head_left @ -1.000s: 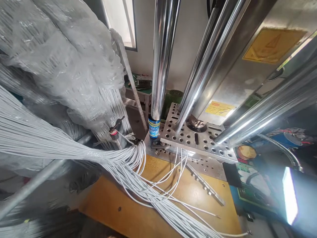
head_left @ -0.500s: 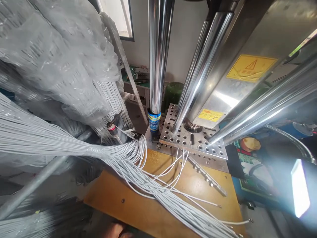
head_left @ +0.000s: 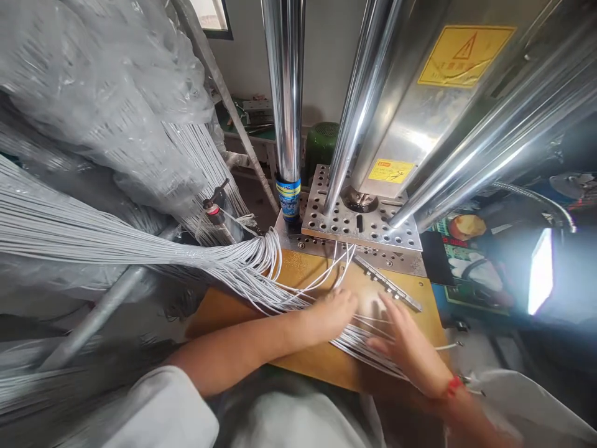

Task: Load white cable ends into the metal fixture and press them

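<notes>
A thick bundle of white cables (head_left: 186, 252) comes in from the left and fans out over a tan board (head_left: 224, 314). My left hand (head_left: 332, 314) is on the bundle beside a few cables that loop out from under a perforated metal plate (head_left: 321, 214). Its fingers are curled and slightly blurred; what they grip, if anything, is hidden. To its right, my right hand (head_left: 398, 333) is open, thumb and fingers apart, over the loose cable ends. A slim metal strip with small blocks (head_left: 389, 283) lies just beyond my right hand.
Chrome columns (head_left: 286, 93) and a metal housing with yellow labels (head_left: 405, 137) rise from the plate. A blue can-like sleeve (head_left: 289, 200) surrounds the left column's foot. Plastic-wrapped cable bundles (head_left: 116, 93) hang at left. A bright lamp (head_left: 541, 270) glows at right.
Both my hands and forearms have come into view over the cables on the board; earlier only a blurred bit of a hand showed at the bottom edge. The camera view has tilted down.
</notes>
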`<state>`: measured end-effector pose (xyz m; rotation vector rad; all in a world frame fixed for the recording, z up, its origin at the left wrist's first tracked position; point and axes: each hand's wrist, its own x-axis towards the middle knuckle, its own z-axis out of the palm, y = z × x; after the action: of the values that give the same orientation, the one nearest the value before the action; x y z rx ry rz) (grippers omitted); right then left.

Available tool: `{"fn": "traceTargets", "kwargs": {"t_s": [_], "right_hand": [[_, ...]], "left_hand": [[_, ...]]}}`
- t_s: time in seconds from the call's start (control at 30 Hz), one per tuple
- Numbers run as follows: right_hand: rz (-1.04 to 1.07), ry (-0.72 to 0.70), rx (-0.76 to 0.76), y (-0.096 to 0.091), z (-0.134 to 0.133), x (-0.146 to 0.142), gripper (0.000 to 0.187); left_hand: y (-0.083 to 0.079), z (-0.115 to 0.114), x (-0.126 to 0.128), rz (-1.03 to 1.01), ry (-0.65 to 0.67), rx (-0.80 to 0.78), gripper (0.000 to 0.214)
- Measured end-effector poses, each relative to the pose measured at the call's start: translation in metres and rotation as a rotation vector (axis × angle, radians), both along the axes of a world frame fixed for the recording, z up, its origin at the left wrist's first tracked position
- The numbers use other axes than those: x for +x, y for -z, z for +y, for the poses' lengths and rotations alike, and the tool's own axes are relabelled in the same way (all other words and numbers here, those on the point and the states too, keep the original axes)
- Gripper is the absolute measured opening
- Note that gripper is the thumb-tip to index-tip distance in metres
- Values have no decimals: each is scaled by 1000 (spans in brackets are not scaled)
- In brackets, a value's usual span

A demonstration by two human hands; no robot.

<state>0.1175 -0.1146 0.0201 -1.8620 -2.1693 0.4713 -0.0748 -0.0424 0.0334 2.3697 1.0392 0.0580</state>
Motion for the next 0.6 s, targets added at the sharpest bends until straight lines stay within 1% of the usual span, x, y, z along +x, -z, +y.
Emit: {"fn": "traceTargets", "kwargs": {"t_s": [0.03, 0.07, 0.1, 0.13, 0.17, 0.2, 0.23, 0.3, 0.33, 0.37, 0.43, 0.5, 0.57, 0.6], "right_hand": [[-27, -33, -88, 3, 2, -3, 61], [-52, -62, -183, 5, 4, -6, 50], [-61, -91, -267, 8, 6, -9, 36], [-48, -117, -323, 9, 7, -11, 23], [-16, -139, -354, 10, 7, -12, 16], [25, -147, -357, 9, 8, -13, 17], [71, -141, -344, 7, 9, -13, 19], [168, -110, -323, 0, 12, -13, 24], [203, -90, -318, -5, 14, -13, 27], [227, -75, -313, -10, 16, -12, 29], [219, -58, -306, -19, 19, -9, 29], [133, -57, -318, -23, 19, -2, 24], [8, -66, -356, -22, 17, 8, 17], [-57, -73, -345, -20, 15, 13, 15]], "left_hand": [[6, 8, -2, 93, -43, 115, 31], [11, 14, -9, 191, -115, 203, 30], [14, 20, -17, 267, -192, 244, 29], [16, 24, -26, 301, -224, 249, 28], [16, 26, -35, 291, -200, 225, 27], [16, 26, -41, 240, -131, 188, 24], [15, 25, -44, 162, -34, 146, 20], [15, 22, -43, 13, 140, 72, 19], [16, 20, -40, -22, 186, 40, 22], [17, 18, -36, -32, 202, 10, 24], [19, 18, -30, -34, 176, -43, 27], [19, 21, -26, -71, 100, -87, 27], [17, 24, -26, -119, 2, -144, 25], [15, 25, -27, -137, -40, -165, 25]]}}
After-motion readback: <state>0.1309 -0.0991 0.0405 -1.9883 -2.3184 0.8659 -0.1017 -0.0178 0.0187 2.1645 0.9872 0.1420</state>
